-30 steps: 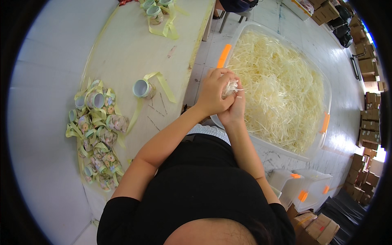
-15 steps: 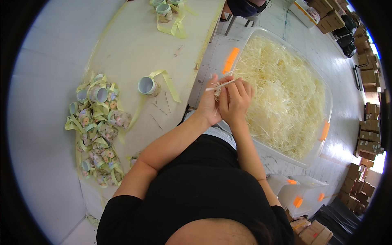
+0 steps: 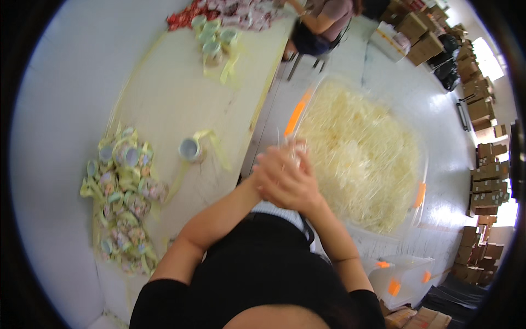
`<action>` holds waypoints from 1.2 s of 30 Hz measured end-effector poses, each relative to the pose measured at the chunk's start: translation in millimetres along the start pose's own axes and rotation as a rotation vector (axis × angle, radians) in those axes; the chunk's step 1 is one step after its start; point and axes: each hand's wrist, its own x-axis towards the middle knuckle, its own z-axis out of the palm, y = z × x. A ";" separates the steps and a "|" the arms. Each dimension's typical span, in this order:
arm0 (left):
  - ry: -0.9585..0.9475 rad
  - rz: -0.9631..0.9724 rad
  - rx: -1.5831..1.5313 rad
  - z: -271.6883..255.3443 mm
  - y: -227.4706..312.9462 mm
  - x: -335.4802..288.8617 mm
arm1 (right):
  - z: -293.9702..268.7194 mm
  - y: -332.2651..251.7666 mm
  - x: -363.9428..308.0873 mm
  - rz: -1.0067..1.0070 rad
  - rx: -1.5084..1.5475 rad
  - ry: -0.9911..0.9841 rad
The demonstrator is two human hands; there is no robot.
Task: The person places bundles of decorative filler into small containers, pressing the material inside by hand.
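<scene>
My right hand (image 3: 293,178) is folded over my left hand (image 3: 258,187), palms pressed together in front of me. A small wad of pale shredded filler (image 3: 297,156) shows in part between them; the rest is hidden and the fingers are smeared by motion. Just right of my hands is a large clear bin (image 3: 412,219) full of pale yellow shredded filler (image 3: 361,159). To the left, one small floral cup (image 3: 190,148) with a yellow ribbon (image 3: 218,151) stands on the white table (image 3: 156,93).
A heap of similar ribboned cups (image 3: 129,203) lies at the table's left. Several more cups (image 3: 212,46) stand at the far end near red-and-white material (image 3: 235,13). A seated person (image 3: 323,27) works there. Lidded clear bins (image 3: 402,279) and stacked cartons (image 3: 485,181) are on the right.
My right hand has closed over my left, covering the strands that stuck out before. The view has shifted, bringing more of the seated person and the table's far end into sight.
</scene>
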 end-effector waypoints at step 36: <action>1.013 1.248 1.430 -211.1 100.0 -103.4 | 93.2 14.4 -67.1 1.647 2.265 0.553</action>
